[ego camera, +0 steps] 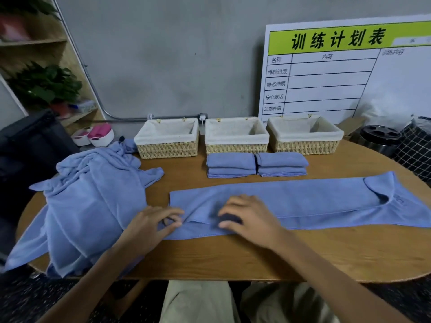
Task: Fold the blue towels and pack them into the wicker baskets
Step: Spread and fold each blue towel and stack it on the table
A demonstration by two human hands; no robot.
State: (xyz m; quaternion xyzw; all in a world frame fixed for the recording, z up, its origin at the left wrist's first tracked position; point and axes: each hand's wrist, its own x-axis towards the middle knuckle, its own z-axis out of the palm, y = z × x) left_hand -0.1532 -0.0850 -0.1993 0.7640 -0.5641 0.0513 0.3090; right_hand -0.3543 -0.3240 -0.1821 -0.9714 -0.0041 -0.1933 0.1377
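Across the oval wooden table (326, 257) a long blue towel (303, 201), folded into a strip, lies near, its left end pinched by the left hand (151, 226) and pressed flat under the open-fingered right hand (247, 217), likely squaring the edge before the next fold, with four folded blue towels (256, 164) and three lined wicker baskets (236, 138) beyond and a heap of unfolded blue towels (93, 201) left.

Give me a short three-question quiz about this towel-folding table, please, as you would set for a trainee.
1. How many wicker baskets stand along the wall side of the table?
2. True or false: the folded towels are already inside a basket.
3. Which hand pinches the near-left corner of the long towel: A the left hand, or B the right hand?

Key: 1. three. 2. false; they lie in two stacks on the table before the baskets. 3. A; the right hand rests flat on the towel.
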